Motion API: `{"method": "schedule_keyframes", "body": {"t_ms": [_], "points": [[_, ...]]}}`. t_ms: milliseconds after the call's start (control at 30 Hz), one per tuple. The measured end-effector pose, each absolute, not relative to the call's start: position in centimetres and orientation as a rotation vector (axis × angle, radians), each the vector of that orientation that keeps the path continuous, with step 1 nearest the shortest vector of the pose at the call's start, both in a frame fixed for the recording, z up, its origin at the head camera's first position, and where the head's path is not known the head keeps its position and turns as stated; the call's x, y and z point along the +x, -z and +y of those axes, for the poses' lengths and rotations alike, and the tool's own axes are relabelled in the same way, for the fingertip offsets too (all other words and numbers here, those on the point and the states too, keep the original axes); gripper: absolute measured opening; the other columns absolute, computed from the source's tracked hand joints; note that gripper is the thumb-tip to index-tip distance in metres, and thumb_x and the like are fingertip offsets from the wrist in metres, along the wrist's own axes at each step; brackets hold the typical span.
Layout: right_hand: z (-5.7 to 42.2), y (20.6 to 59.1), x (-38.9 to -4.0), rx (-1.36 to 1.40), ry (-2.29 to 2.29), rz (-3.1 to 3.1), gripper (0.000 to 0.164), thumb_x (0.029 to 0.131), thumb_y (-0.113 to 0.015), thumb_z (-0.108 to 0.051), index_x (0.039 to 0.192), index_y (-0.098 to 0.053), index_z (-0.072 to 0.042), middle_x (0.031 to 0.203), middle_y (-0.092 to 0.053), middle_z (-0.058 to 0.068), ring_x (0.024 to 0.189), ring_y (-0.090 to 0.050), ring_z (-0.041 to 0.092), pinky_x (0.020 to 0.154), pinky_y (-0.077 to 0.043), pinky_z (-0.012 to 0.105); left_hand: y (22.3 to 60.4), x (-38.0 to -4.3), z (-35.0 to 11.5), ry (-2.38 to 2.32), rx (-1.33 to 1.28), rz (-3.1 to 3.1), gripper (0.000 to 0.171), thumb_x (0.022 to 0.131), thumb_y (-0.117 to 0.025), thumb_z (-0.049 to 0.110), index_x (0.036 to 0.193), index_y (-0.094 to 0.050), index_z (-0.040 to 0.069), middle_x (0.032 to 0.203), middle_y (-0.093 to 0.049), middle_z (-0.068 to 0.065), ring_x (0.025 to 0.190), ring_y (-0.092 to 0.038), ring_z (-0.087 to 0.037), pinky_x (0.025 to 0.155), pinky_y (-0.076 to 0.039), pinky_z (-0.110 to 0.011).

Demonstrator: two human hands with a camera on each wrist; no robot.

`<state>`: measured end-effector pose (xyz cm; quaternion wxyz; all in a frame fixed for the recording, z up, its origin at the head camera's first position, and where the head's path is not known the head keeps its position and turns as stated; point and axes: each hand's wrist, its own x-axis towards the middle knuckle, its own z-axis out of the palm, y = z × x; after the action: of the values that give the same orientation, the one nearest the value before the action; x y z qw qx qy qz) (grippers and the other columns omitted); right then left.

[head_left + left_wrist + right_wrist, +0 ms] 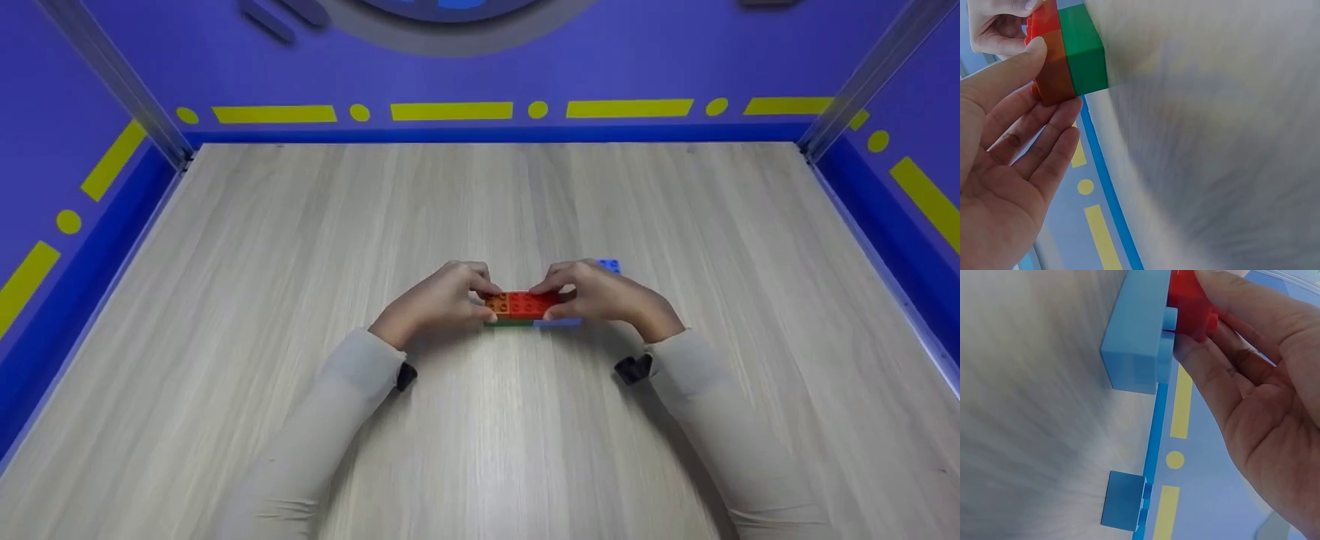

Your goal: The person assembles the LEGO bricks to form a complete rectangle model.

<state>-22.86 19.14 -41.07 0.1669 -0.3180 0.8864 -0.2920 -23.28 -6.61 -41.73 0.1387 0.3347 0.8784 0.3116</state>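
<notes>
Side by side at mid-table, an orange toy building brick (498, 304) and a red one (525, 304) sit on top of a green brick (1085, 53) and a light blue brick (1135, 332). My left hand (444, 300) pinches the orange brick by its left end, thumb on the near side. The red brick is pinched by my right hand (606, 295) near its right end. In the right wrist view, some studs of the light blue brick show uncovered beside the red one. Both hands partly cover the bricks in the head view.
Another blue brick (610, 265) stands on the wooden table (480, 420) just behind my right hand. Purple-blue walls with yellow dashes (451, 112) enclose the table at the back and both sides.
</notes>
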Motion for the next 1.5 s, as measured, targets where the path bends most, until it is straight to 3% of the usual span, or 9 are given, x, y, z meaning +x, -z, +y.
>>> {"method": "schedule_keyframes", "body": {"t_ms": [1133,1500], "points": [[19.1,40.4,-22.7,-0.968,0.780,2.494,0.034,0.084,-0.075,-0.015,0.117,-0.069,-0.009,0.112,-0.066,0.005,0.106,-0.063,0.020,0.090,-0.054,0.035,41.7,-23.3,-6.5,-0.897,0.884,2.535,0.034,0.080,-0.078,0.015,0.113,-0.072,0.009,0.097,-0.064,-0.002,0.089,-0.056,-0.019,0.074,-0.044,-0.024],[19.7,39.9,-22.9,-1.003,0.791,2.513,0.037,0.085,-0.073,-0.014,0.121,-0.066,-0.005,0.117,-0.065,0.010,0.109,-0.063,0.028,0.091,-0.053,0.042,41.7,-23.4,-6.5,-0.925,0.930,2.529,0.034,0.077,-0.080,0.013,0.110,-0.073,0.005,0.094,-0.065,-0.007,0.084,-0.057,-0.021,0.070,-0.042,-0.021]]}}
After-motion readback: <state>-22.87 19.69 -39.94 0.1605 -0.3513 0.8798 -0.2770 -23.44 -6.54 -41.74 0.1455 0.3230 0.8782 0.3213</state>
